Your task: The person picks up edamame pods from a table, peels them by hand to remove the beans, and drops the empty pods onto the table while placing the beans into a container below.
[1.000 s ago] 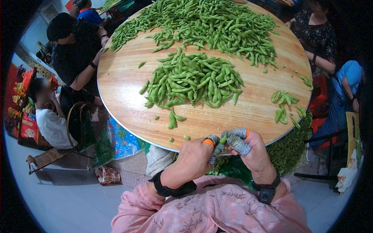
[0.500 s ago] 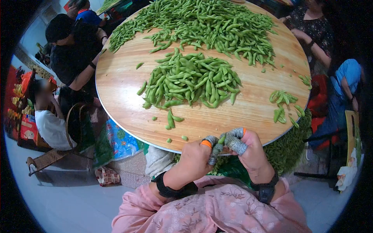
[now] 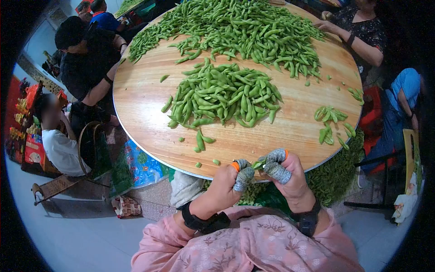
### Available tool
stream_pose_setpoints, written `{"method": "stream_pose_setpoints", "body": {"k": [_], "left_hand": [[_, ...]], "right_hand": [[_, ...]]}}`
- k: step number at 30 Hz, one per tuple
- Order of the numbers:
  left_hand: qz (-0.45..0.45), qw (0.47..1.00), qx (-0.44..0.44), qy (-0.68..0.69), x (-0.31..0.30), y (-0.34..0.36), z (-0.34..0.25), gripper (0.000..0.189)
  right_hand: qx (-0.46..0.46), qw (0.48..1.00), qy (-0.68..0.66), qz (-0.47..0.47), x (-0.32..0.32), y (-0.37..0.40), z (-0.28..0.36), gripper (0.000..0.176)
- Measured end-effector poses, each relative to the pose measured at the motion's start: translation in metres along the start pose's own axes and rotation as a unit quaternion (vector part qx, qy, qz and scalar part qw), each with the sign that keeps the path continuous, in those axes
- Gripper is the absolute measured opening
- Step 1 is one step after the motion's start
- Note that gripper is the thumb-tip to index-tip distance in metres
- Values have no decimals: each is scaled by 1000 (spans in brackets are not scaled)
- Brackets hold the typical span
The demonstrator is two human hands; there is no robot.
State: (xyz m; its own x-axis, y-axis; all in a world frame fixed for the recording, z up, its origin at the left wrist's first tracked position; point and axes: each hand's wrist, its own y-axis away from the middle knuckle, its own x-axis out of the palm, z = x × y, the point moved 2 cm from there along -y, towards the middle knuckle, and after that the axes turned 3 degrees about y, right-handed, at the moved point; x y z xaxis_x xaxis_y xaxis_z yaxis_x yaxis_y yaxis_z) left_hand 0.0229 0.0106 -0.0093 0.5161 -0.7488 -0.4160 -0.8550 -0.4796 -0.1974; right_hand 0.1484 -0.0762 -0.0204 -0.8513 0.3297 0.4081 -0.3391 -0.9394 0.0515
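Over the near edge of the round wooden table, my left hand [image 3: 226, 181] and my right hand [image 3: 293, 177] pinch one green edamame pod [image 3: 258, 164] between them. Grey knitted finger covers with orange bands wrap the thumbs and index fingers. The pod looks partly split, with a pale spot beside my right fingertips; the fingers hide much of it. Ahead of my hands lies a small heap of edamame pods [image 3: 222, 97]. A few loose pods [image 3: 200, 140] rest nearer the edge, and flattened, opened-looking pods [image 3: 331, 114] lie at the right.
A much larger pile of pods [image 3: 244, 29] covers the far side of the table [image 3: 145, 109]. Green shells [image 3: 340, 170] heap below its right edge. People sit at left and upper right, one person's hand [image 3: 328, 27] by the big pile. A wicker chair [image 3: 63, 181] stands left.
My left hand has shifted slightly left, its fingers more curled, and more of the pod shows between my hands. The upper-right person's hand has reached to the large pile.
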Motion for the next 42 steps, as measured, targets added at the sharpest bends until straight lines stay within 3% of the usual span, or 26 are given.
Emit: {"method": "stream_pose_setpoints", "body": {"k": [2, 3, 4, 5, 6, 8, 9, 10, 11, 12, 15, 19, 21, 22, 24, 25, 27, 31, 33, 37, 39, 42], "left_hand": [[-31, 989, 21, 146, 0, 0, 3, 12], [-30, 989, 22, 146, 0, 2, 2, 12], [-28, 941, -112, 319, 3, 3, 7, 12], [-25, 846, -240, 476, 6, 6, 10, 13], [-24, 846, -240, 476, 7, 7, 10, 13], [-5, 774, -251, 581, 10, 6, 11, 13], [-4, 775, -249, 581, 7, 3, 8, 13], [-14, 934, -122, 336, -1, -1, -1, 13], [-24, 998, 18, 59, -5, -2, -10, 13], [-26, 997, 60, -36, -5, -2, -7, 11], [-28, 987, 84, -135, -6, -6, -10, 9], [-33, 999, 9, 23, -2, -3, -8, 10], [-77, 979, -42, 186, 0, -1, 0, 19], [-78, 979, -43, 186, -1, 0, 1, 19], [-67, 906, -190, 372, -1, 3, 9, 24], [-68, 906, -190, 371, -2, 3, 10, 24], [-41, 817, -248, 519, -1, 1, 13, 25], [-18, 830, -252, 498, -5, -1, 8, 22], [10, 955, -98, 280, -6, -4, 1, 18], [40, 977, -98, 183, -12, -5, -4, 18], [21, 971, -123, 202, -10, -1, -1, 18], [21, 972, -156, 173, -12, 1, 1, 15]], "right_hand": [[4, 1000, -11, 12, 2, -2, 1, 21], [8, 999, -21, 23, 3, -2, 2, 22], [6, 1000, -21, 22, 3, -3, 0, 22], [-3, 999, -41, 27, 3, -4, -3, 22], [-12, 998, -61, 33, 3, -5, -4, 23], [-15, 997, -51, 47, 2, -6, -2, 22], [-18, 997, -42, 62, 3, -7, 1, 21], [-20, 997, -41, 61, 3, -7, 5, 21], [38, 997, -53, 52, 5, -4, 10, 19], [97, 992, -65, 43, 7, -1, 13, 18], [93, 995, -31, 34, 14, -3, 17, 23], [78, 996, 6, 29, 15, -4, 14, 19], [-2, 993, 110, 51, 17, -7, 18, 16], [-1, 993, 109, 53, 17, -7, 18, 16], [-62, 981, 170, 76, 19, -8, 23, 16], [-62, 980, 170, 76, 18, -10, 24, 16], [-203, 888, 397, 113, 17, -13, 30, 20], [-144, 892, 421, 78, 20, -13, 34, 22], [-84, 926, 363, 60, 17, -12, 25, 19], [-2, 959, 273, 75, 17, -12, 25, 15], [44, 970, 218, 97, 14, -11, 22, 13], [17, 958, 272, 89, 18, -11, 19, 13]]}}
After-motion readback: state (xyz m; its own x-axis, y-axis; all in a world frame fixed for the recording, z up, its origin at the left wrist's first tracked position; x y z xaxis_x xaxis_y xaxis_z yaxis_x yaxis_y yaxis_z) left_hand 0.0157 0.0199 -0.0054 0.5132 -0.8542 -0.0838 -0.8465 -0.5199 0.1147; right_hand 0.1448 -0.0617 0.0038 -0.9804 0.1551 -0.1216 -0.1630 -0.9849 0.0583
